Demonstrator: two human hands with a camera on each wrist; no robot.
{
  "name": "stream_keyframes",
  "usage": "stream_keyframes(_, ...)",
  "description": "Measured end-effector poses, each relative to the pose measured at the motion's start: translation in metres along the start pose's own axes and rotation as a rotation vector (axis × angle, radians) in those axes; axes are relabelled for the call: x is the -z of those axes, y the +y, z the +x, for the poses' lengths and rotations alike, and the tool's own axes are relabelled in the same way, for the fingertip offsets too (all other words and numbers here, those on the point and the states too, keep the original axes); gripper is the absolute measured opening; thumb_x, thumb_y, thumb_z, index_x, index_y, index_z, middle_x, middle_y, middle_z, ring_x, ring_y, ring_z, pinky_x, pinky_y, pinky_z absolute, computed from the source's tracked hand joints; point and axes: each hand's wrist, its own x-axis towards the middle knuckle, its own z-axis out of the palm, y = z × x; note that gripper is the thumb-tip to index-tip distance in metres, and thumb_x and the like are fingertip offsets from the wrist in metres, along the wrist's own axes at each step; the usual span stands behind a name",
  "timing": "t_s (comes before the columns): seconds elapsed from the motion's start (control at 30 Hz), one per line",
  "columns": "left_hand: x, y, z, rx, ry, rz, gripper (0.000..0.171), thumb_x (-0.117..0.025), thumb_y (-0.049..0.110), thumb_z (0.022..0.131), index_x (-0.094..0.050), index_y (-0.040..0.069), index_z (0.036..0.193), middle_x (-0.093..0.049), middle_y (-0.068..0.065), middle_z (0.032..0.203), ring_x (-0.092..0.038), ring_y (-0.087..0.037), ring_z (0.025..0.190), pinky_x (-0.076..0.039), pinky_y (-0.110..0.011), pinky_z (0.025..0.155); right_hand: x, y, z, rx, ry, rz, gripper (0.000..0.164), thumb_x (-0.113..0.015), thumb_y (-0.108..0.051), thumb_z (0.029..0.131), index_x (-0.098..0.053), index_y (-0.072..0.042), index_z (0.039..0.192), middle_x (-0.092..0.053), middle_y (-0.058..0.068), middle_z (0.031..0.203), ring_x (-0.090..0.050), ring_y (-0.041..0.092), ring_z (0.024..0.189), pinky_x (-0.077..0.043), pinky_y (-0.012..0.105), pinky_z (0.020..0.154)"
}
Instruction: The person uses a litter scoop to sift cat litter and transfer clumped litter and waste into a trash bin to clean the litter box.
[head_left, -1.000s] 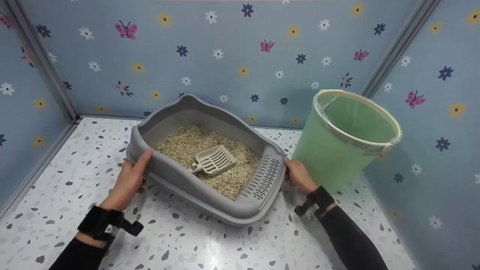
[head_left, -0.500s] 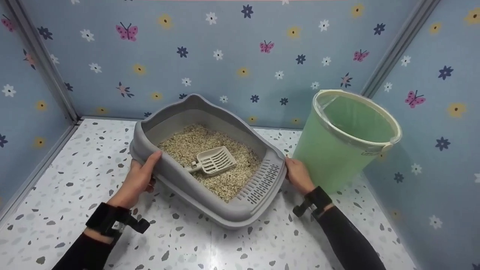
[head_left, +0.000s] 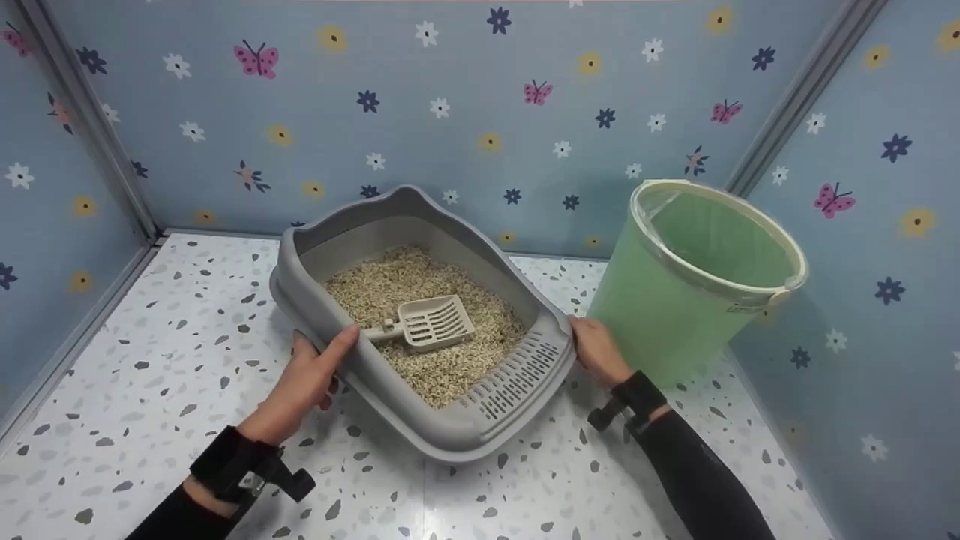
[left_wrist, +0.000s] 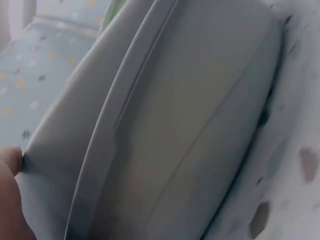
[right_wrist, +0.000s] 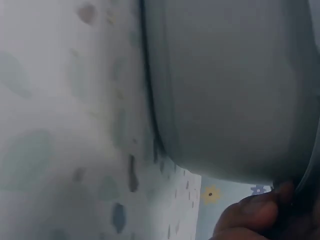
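A grey cat litter box [head_left: 300, 277] stands at an angle on the speckled floor, with tan pellet litter [head_left: 409, 270] inside. On the litter lies a beige slotted scoop [head_left: 436, 322], its handle running toward the box's near left side. My left hand [head_left: 300, 386] grips that side, thumb over the rim and fingers beneath. In the left wrist view the thumb [left_wrist: 10, 160] presses on the box's upper edge. At the perforated right end my right hand [head_left: 600, 352] holds the lip. Its curled fingers [right_wrist: 250, 210] reach under the edge in the right wrist view.
A pale green bin [head_left: 652, 315] with a cream rim and a clear liner stands close to the right hand. Blue flowered wall panels [head_left: 465, 112] enclose the back and both sides. White floor with grey specks [head_left: 180, 360] stretches around the box.
The litter box has turned clockwise on the floor, its left end shifting right and its front corner swinging left. My left hand has moved right along with it; the right hand has barely moved.
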Motion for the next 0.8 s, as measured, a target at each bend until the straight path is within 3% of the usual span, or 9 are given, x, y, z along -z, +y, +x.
stream_keyframes(0.17, -0.011, -0.001, 0.001, -0.021, 0.024, 0.007, 0.122, -0.061, 0.067, 0.109, 0.022, 0.002, 0.172, -0.046, -0.001, 0.084, -0.040, -0.010, 0.054, -0.041, -0.027, 0.048, 0.009, 0.001, 0.004, 0.003, -0.037, -0.066, 0.045, -0.045, -0.036, 0.119, -0.071, -0.014, 0.090, -0.053, -0.003, 0.071, -0.046, 0.012, 0.061, -0.037, 0.026, 0.054)
stream_keyframes(0.37, 0.001, -0.002, 0.014, -0.094, 0.026, -0.001, 0.100, -0.062, 0.065, 0.109, -0.005, 0.015, 0.173, -0.045, -0.003, 0.088, -0.041, -0.012, 0.059, -0.042, -0.027, 0.052, 0.007, 0.004, -0.014, 0.099, -0.080, -0.083, 0.047, -0.044, -0.030, 0.121, -0.064, -0.015, 0.081, -0.052, -0.004, 0.068, -0.045, 0.010, 0.060, -0.037, 0.024, 0.055)
stream_keyframes(0.57, 0.021, -0.005, 0.032, -0.121, -0.011, 0.023, 0.088, -0.055, 0.066, 0.111, -0.015, 0.018, 0.172, -0.047, -0.005, 0.092, -0.044, -0.014, 0.065, -0.043, -0.028, 0.056, 0.006, 0.006, -0.037, 0.152, -0.219, 0.015, 0.048, -0.045, -0.023, 0.122, -0.057, -0.010, 0.077, -0.049, -0.002, 0.067, -0.044, 0.011, 0.060, -0.037, 0.023, 0.056)
stream_keyframes(0.67, 0.023, -0.005, 0.032, -0.093, -0.022, 0.062, 0.106, -0.050, 0.071, 0.111, 0.006, 0.010, 0.178, -0.049, -0.006, 0.093, -0.046, -0.014, 0.065, -0.045, -0.029, 0.057, 0.007, 0.004, -0.033, 0.125, -0.273, 0.072, 0.044, -0.044, -0.019, 0.121, -0.069, -0.001, 0.090, -0.051, 0.000, 0.071, -0.044, 0.010, 0.061, -0.036, 0.020, 0.056)
stream_keyframes(0.8, 0.016, -0.006, 0.020, -0.052, -0.037, 0.104, 0.120, -0.048, 0.075, 0.109, 0.033, 0.010, 0.169, -0.055, -0.009, 0.098, -0.046, -0.013, 0.060, -0.047, -0.030, 0.055, 0.007, -0.003, -0.014, 0.084, -0.281, 0.053, 0.043, -0.044, -0.022, 0.120, -0.077, 0.006, 0.119, -0.055, -0.003, 0.072, -0.044, 0.007, 0.059, -0.037, 0.019, 0.055)
